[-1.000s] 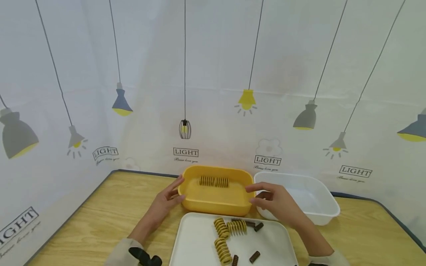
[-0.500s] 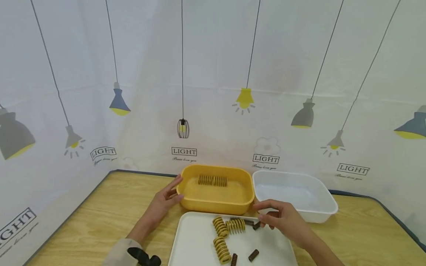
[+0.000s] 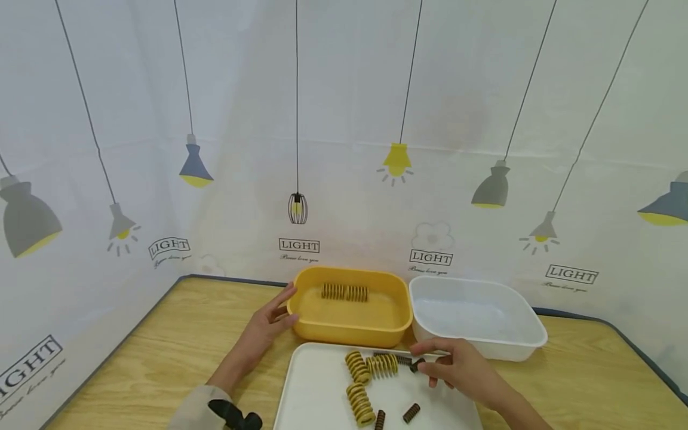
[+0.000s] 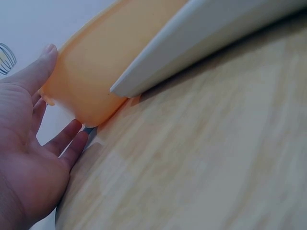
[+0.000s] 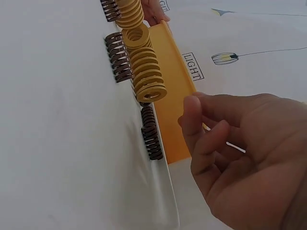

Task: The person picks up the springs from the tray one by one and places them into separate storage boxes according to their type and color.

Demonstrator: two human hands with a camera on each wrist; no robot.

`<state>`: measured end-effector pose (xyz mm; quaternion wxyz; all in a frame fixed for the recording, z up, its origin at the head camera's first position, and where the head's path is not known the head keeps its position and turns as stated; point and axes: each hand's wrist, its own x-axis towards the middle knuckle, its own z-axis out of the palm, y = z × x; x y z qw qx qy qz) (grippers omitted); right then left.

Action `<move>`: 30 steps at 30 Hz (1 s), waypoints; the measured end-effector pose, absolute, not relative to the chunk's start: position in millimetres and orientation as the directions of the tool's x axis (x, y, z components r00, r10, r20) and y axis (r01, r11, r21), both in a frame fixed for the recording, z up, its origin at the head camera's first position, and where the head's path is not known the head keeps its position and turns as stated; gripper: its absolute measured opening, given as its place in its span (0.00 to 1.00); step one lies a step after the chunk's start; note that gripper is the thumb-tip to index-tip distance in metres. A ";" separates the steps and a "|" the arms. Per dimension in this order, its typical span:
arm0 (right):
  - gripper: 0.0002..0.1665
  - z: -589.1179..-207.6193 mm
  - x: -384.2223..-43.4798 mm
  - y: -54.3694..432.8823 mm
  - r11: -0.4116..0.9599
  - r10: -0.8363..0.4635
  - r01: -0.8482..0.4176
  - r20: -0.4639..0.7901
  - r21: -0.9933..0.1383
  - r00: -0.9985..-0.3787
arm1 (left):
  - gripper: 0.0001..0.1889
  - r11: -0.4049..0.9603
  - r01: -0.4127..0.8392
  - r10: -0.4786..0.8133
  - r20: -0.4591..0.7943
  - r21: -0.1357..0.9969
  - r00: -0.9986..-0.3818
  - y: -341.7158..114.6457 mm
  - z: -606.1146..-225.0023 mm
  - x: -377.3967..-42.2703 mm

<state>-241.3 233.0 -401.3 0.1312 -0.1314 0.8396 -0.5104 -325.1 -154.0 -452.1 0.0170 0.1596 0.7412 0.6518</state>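
Note:
My left hand point(image 3: 263, 328) rests on the left end of a yellow bin point(image 3: 352, 334), fingers fairly straight along its wall. In the left wrist view, thumb and fingers spread around that end. Two yellow coil springs point(image 3: 345, 292) lie inside the bin. My right hand point(image 3: 457, 367) hovers over the far right of a white tray point(image 3: 317, 388), fingertips beside a small dark brown spring point(image 3: 415, 365). The right wrist view shows its fingers loosely bent, a gap from the brown springs point(image 5: 152, 143) and nothing held. Three yellow springs point(image 3: 359, 405) and several brown springs point(image 3: 411, 412) lie on the tray.
A white bin point(image 3: 484, 316) stands right of the yellow one, both behind the tray. The wooden table point(image 3: 215, 316) extends to either side. A white curtain point(image 3: 344, 119) printed with lamps hangs behind.
My right hand has moved from the yellow bin's right end down toward the tray, beside the small brown spring. The left hand stays on the bin.

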 end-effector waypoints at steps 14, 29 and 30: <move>0.18 -427.2 -242.6 241.0 0.499 -0.307 -0.177 0.018 -0.848 -0.951 | 0.30 0.118 0.224 0.252 0.190 0.967 -0.949 -153.7 -452.8 -326.0; 0.17 -432.0 -243.1 242.5 0.523 -0.315 -0.180 0.008 -0.833 -0.949 | 0.30 0.110 0.218 0.252 0.185 0.970 -0.950 -153.5 -452.8 -325.5; 0.16 -430.7 -242.8 242.6 0.523 -0.322 -0.179 0.001 -0.833 -0.947 | 0.30 0.111 0.220 0.253 0.187 0.969 -0.949 -153.6 -452.7 -325.4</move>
